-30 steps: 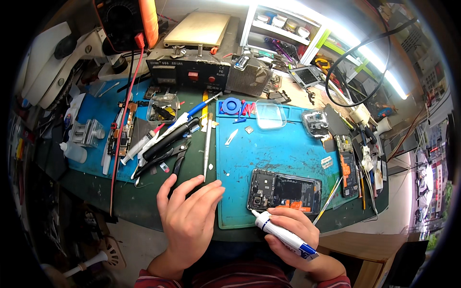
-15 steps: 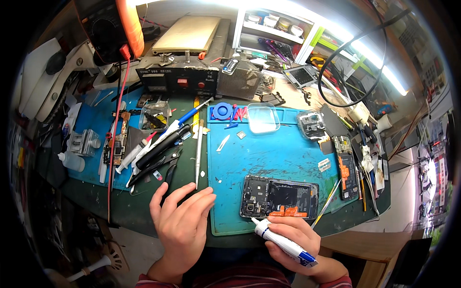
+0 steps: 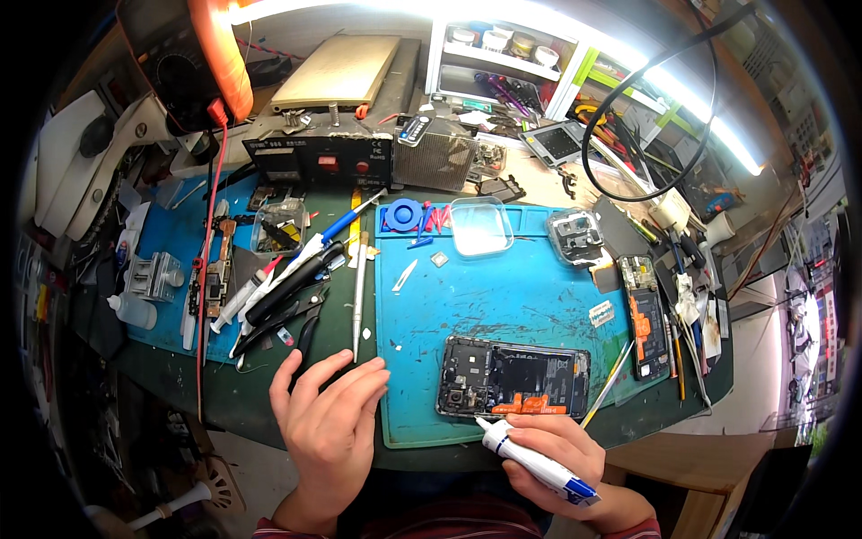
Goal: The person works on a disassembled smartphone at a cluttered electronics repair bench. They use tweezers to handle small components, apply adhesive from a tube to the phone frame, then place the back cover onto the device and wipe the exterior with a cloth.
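Note:
A black smartphone [image 3: 549, 377] with its back off lies sideways on the blue work mat [image 3: 415, 377], its inner parts and an orange flex cable [image 3: 530, 404] showing. In my right hand [image 3: 558, 456] is a white and blue glue tube [image 3: 530, 458], gripped with the fingers wrapped round it. The tube's narrow nozzle points away from me and meets the phone's near edge, left of the orange cable; whether glue comes out is too small to see. My left hand [image 3: 330, 422] hovers by the mat's left edge, open, fingers slightly bent and apart, holding nothing.
A second opened phone [image 3: 645, 314] lies at the mat's right side, near tweezers [image 3: 607, 382]. Left of the mat are a brush [image 3: 359, 301], pliers [image 3: 296, 314] and a syringe [image 3: 242, 296]. A clear plastic box [image 3: 480, 226] and a black machine [image 3: 319, 162] stand further back.
The tube's nozzle has slid a little to the right along the phone's near edge. The whole view has shifted slightly. My left hand stays open in nearly the same place.

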`<control>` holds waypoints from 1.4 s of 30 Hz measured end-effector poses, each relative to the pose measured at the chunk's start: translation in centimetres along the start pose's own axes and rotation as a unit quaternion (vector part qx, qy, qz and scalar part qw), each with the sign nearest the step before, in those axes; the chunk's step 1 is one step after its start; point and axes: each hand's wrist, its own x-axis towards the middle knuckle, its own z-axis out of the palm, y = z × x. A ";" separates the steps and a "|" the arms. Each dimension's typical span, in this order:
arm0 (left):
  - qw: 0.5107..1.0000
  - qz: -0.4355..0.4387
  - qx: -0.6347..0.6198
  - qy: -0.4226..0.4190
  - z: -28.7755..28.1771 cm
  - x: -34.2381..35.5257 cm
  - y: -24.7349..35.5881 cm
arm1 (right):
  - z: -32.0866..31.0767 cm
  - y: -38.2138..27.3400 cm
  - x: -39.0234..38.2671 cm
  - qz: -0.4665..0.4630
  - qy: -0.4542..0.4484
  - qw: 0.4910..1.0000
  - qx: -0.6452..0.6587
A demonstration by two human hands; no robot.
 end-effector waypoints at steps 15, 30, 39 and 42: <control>1.000 -0.012 0.005 0.003 0.1 0.0 0.2 | -1.0 0.6 -0.7 -0.004 0.000 1.000 0.001; 1.000 -0.015 0.011 0.009 0.3 0.0 0.4 | -2.0 1.0 -1.5 0.009 0.011 1.000 -0.003; 1.000 -0.027 0.009 0.004 0.2 0.2 0.8 | -2.1 1.2 -1.8 0.003 0.018 1.000 -0.007; 0.999 -0.030 0.012 0.006 0.2 0.2 0.9 | -2.5 1.2 -1.8 0.004 0.012 1.000 -0.010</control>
